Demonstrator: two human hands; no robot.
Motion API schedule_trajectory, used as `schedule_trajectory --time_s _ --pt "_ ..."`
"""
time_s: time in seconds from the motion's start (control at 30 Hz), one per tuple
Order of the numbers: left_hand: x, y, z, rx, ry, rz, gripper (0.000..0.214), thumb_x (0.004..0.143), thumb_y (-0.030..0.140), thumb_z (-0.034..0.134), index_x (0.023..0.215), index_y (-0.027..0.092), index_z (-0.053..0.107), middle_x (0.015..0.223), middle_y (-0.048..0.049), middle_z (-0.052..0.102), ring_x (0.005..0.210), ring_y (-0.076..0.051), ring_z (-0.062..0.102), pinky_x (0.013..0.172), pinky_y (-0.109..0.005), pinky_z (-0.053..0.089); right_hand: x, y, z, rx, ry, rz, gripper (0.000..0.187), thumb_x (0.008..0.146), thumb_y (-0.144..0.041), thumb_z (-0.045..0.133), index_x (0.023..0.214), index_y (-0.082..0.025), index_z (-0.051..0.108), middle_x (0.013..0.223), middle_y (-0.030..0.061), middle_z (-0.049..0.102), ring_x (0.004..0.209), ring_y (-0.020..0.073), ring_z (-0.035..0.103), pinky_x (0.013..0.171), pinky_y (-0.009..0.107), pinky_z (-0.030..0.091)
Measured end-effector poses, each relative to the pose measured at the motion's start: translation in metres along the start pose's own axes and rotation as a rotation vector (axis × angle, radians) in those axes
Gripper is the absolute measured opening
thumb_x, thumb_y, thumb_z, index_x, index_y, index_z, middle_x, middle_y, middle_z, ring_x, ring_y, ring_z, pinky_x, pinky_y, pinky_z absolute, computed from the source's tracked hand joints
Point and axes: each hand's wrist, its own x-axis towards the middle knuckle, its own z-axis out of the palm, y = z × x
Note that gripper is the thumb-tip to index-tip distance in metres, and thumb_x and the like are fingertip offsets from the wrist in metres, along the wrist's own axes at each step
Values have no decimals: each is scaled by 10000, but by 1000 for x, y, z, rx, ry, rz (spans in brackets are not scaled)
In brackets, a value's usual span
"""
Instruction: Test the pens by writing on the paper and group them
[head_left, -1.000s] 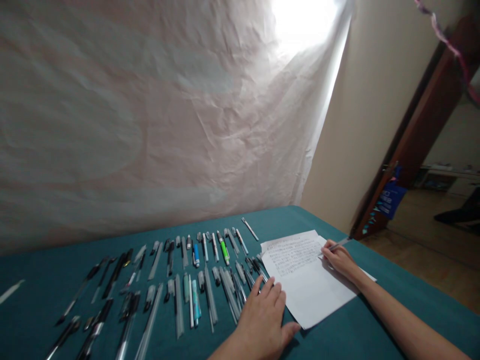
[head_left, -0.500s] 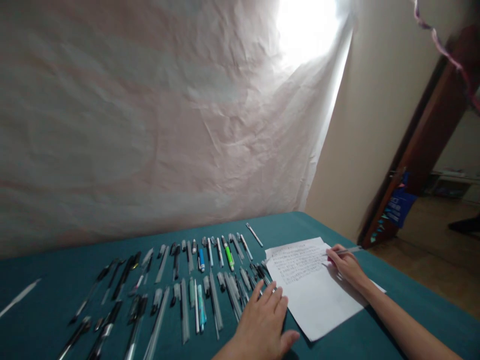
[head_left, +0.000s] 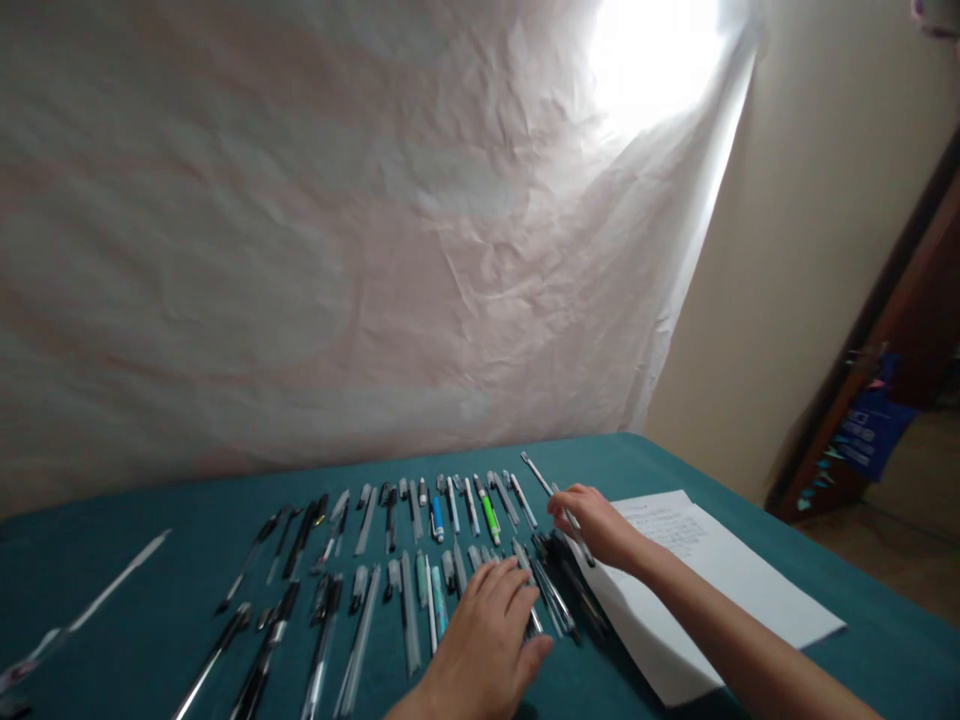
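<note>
My right hand (head_left: 596, 522) is closed on a clear pen (head_left: 576, 526), held low over the right end of the rows of pens (head_left: 420, 545). My left hand (head_left: 486, 636) lies flat, fingers stretched out, on the teal tablecloth (head_left: 187, 560), its fingertips touching several pens in the near row. A white sheet of paper (head_left: 720, 580) with handwriting at its top lies to the right, partly under my right forearm.
A single pen (head_left: 535, 470) lies apart at the far right of the rows. One long white pen (head_left: 120, 580) lies at the left. A crumpled white sheet hangs behind the table. A wooden door frame stands at the right.
My right hand has left the paper and moved left with the pen to the rows of pens. My left hand has slid left off the paper's edge. The view has turned left.
</note>
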Motion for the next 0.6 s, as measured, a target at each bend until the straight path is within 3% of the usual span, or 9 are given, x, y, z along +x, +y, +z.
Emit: schedule_trajectory --time_s 0.1,0.27,0.6 --pt "-3 -2 2 -35 58 4 327 880 363 445 1151 204 533 1224 -75 545 1206 -255 401 1045 -455 269 6 4 10 -61 -54 25 159 778 -145 511 863 -207 629 766 36 651 786 189 565 804 325 347" --pt "-5 0 1 -69 25 6 288 878 324 450 1119 195 541 1161 -72 567 1174 -246 423 1043 -441 265 4 3 10 -86 -93 -11 181 725 -129 562 875 -216 615 806 27 666 815 195 559 855 346 294" --pt "-5 2 2 -90 34 11 245 873 286 453 1069 186 561 1105 -86 583 1133 -252 454 1015 -442 293 -3 2 14 -213 -118 -5 202 708 -131 573 891 -210 605 795 54 671 854 236 526 753 320 294"
